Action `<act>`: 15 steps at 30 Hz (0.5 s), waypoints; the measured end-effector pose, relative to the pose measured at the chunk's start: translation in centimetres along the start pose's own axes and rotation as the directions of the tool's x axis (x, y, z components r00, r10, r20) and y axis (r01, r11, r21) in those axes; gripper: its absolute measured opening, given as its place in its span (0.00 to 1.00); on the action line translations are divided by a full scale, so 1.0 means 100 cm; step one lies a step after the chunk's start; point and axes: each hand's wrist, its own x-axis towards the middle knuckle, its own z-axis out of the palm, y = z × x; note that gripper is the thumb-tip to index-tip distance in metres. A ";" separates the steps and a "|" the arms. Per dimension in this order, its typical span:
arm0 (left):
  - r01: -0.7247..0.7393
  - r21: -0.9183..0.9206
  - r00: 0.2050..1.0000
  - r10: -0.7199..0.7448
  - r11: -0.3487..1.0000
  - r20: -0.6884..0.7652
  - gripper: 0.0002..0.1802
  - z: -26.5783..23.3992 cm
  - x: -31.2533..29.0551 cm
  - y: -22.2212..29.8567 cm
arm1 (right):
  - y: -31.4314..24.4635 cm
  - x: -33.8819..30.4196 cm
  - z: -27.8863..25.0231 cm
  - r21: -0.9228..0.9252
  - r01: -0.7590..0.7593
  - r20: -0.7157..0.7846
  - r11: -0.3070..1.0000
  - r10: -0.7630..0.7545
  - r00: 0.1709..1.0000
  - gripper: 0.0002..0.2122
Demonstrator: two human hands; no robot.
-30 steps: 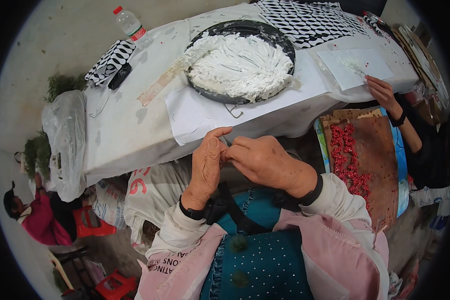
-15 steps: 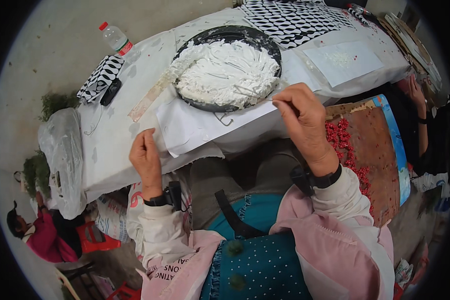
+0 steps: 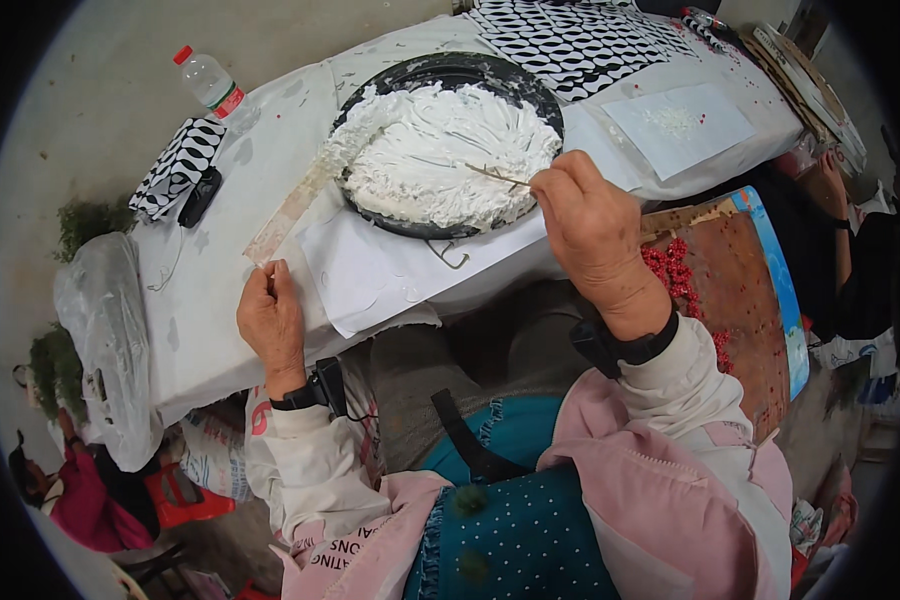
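In front of me a black round tray (image 3: 545,92) holds a thick layer of white paste (image 3: 450,150). My right hand (image 3: 595,235) pinches a thin brown twig (image 3: 498,177), whose free end lies over the paste near the tray's right side. At the table's near edge, my left hand (image 3: 273,320) has its fingertips pressed together; what they hold, if anything, does not show. Those fingertips are close to the lower end of a flat, paste-smeared strip (image 3: 288,218) that leans on the tray's left rim. A bent wire-like piece (image 3: 450,254) rests on white paper (image 3: 355,270) below the tray.
A board (image 3: 740,270) with red berries (image 3: 673,272) is at my right. A bottle (image 3: 210,82), patterned cloth (image 3: 178,168) and a plastic bag (image 3: 110,340) are on the left. A sheet with pale bits (image 3: 675,125) lies far right. Other people sit at both sides.
My right hand has moved slightly left and brought the twig farther over the paste. My left hand has shifted left and down, closer to the strip's end. The view has tilted slightly.
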 end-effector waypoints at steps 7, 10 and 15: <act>-0.038 -0.002 0.998 0.038 0.999 -0.040 0.12 0.000 -0.001 0.002 | -0.004 0.005 0.003 -0.027 0.018 0.065 0.999 -0.016 0.998 0.06; -0.039 0.004 0.998 0.039 0.999 -0.040 0.12 0.001 -0.001 0.001 | -0.005 0.006 -0.001 -0.027 0.021 0.046 0.999 -0.020 0.999 0.06; -0.030 0.009 0.999 0.031 0.999 -0.035 0.11 0.002 -0.002 0.001 | -0.005 0.009 -0.005 -0.058 0.037 0.067 0.998 -0.033 0.997 0.06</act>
